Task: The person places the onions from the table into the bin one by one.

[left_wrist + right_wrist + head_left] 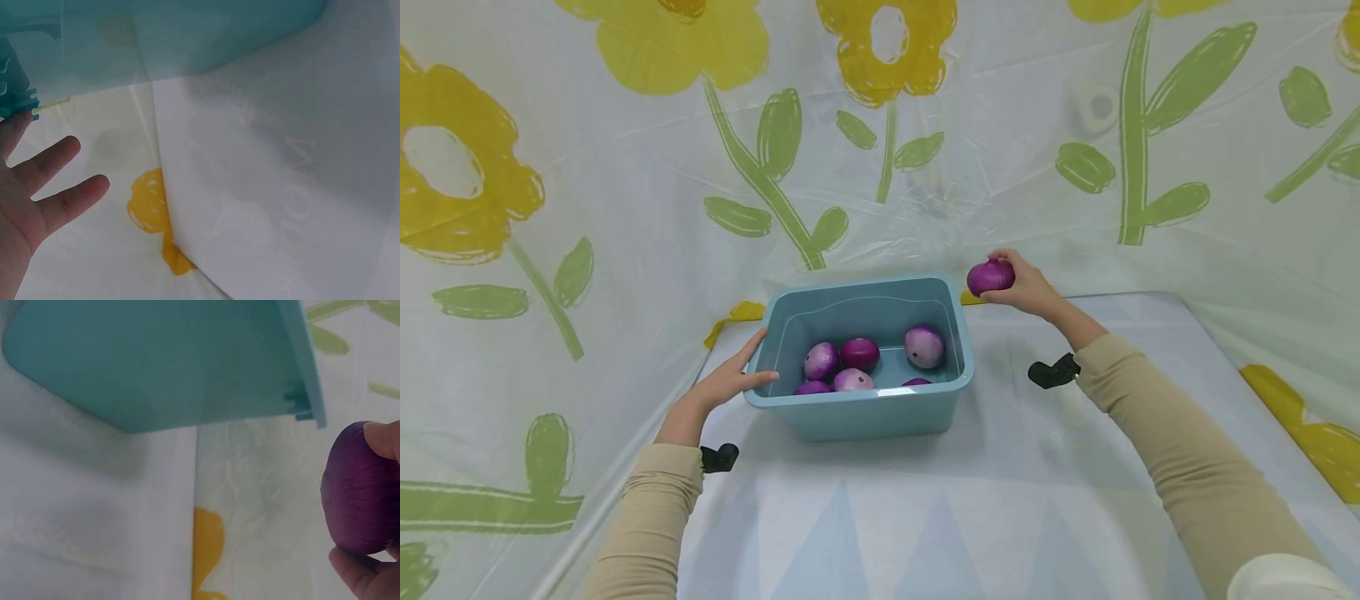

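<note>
A blue plastic bin [872, 414] stands on the table with several red onions inside, among them a pale purple onion [924, 347] at the right and a darker onion [860, 354] near the middle. The front wall partly hides the nearest ones. My left hand [730, 383] rests at the bin's left rim, thumb over the edge; the left wrist view shows its fingers [69, 199] spread and straight beside the outer wall. Just beyond the bin's back right corner, my right hand [1026, 287] holds a red onion [359, 490] above rim height, between thumb and fingers.
A white table [1000, 483] with pale blue triangles lies under the bin. Behind and around it hangs a whitish sheet [955, 167] printed with yellow flowers and green leaves. The table's back edge runs close behind the bin.
</note>
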`<state>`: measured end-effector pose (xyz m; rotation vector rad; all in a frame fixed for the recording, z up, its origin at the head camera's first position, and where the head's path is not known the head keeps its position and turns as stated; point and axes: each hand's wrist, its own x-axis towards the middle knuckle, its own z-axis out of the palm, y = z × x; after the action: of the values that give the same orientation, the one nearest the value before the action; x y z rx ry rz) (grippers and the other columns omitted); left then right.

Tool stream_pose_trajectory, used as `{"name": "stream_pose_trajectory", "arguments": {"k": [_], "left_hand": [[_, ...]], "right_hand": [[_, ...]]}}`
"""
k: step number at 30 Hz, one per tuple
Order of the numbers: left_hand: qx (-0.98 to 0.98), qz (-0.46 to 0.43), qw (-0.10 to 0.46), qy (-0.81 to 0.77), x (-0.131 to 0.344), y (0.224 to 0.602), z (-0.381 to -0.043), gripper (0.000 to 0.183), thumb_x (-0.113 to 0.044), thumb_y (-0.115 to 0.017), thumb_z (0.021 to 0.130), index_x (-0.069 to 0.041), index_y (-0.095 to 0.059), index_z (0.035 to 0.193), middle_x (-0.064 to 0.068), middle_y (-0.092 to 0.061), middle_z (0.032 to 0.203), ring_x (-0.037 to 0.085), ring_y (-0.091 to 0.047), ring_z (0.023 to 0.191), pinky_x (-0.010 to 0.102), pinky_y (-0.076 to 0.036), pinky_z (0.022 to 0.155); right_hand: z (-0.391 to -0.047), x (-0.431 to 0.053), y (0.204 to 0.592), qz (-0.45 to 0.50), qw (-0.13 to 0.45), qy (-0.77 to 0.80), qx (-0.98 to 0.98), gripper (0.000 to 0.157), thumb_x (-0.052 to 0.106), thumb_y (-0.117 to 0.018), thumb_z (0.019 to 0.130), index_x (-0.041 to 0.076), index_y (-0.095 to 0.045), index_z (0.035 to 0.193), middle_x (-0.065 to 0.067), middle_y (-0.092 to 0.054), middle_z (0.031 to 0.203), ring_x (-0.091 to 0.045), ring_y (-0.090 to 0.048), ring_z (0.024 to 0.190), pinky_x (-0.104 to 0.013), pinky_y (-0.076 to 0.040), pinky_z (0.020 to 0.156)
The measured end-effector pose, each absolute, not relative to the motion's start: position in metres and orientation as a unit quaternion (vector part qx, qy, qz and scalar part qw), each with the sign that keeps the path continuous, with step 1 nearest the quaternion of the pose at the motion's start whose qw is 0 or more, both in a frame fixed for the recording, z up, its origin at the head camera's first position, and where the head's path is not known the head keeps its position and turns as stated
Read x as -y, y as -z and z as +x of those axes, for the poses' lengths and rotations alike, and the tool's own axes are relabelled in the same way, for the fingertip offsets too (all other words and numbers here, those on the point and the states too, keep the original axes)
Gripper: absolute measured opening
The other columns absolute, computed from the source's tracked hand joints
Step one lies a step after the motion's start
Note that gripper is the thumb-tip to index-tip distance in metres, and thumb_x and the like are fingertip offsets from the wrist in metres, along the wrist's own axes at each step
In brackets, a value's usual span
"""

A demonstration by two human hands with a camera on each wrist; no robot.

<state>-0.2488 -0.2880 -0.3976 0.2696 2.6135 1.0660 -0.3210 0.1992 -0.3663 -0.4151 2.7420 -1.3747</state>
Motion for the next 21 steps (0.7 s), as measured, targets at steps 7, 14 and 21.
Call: {"name": "stream_pose_trajectory", "arguments": {"k": [7,14,21], "left_hand": [[-0.912,0.089,0.156,-0.369,0.283,0.389,-0.243,0.09,-0.042,-0.059,0.084,-0.03,0.004,0.147,0.022,-0.009,0.151,0.05,-0.018,0.131,0.069,-0.024,0.096],[-0.908,0.092,0.162,-0.375,0.272,0.37,-0.23,0.087,-0.037,-0.057,0.086,-0.02,0.003,0.148,0.026,-0.009,0.149,0.052,-0.02,0.129,0.069,-0.024,0.097],[-0.913,0.095,0.152,-0.367,0.288,0.396,-0.246,0.088,-0.044,-0.058,0.084,-0.034,0.004,0.146,0.02,-0.009,0.151,0.049,-0.021,0.13,0.068,-0.025,0.097]], "right_hand": [[-0.322,-0.186,0.345,-0.155,0.023,0.433,-0.888,0.071,0.012,-0.069,0.079,0.005,-0.026,0.135,-0.021,-0.035,0.135,-0.039,-0.036,0.121,-0.053,-0.042,0.093],[-0.321,-0.173,0.329,-0.177,0.003,0.417,-0.892,0.07,0.009,-0.07,0.077,0.005,-0.029,0.134,-0.02,-0.037,0.134,-0.038,-0.039,0.12,-0.052,-0.043,0.093],[-0.32,-0.158,0.319,-0.22,-0.003,0.405,-0.887,0.072,0.008,-0.073,0.073,0.003,-0.034,0.132,-0.017,-0.04,0.133,-0.035,-0.041,0.119,-0.051,-0.045,0.09]]}}
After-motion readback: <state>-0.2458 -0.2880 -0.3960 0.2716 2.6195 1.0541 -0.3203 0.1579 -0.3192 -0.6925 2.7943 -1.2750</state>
